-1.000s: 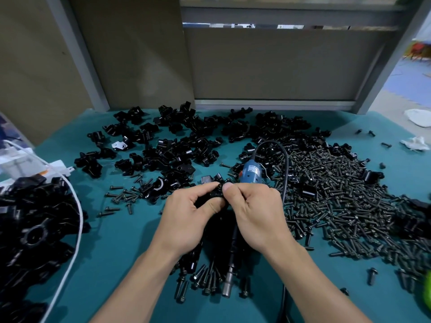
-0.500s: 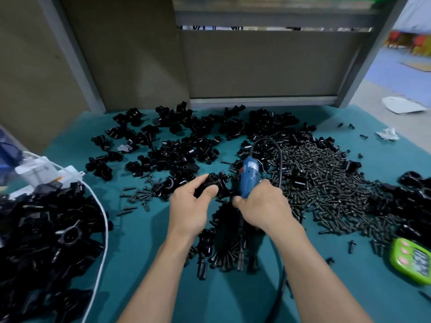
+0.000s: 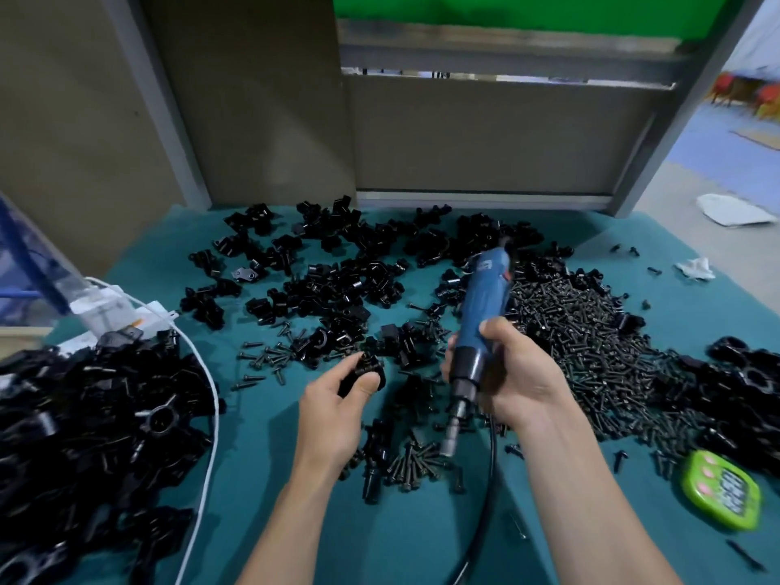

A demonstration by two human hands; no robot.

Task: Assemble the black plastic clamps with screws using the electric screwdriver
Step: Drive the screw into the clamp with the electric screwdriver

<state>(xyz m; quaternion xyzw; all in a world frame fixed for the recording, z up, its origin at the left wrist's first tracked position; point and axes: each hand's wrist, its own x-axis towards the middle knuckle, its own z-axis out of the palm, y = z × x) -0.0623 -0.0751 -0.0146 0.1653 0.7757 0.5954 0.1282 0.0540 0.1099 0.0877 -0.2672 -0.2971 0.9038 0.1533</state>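
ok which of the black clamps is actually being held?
The black clamp pinched in the left hand, left of the electric screwdriver. The other clamps lie loose on the teal mat.

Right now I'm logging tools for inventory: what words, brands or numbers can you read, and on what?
Electric screwdriver: white mark near its top, too blurred to read.
Green timer: digits on its display, too blurred to read.
No text can be read anywhere.

Glossy black plastic clamps (image 3: 337, 285), dark metal screws (image 3: 591, 331), matt teal table cover (image 3: 261, 420).
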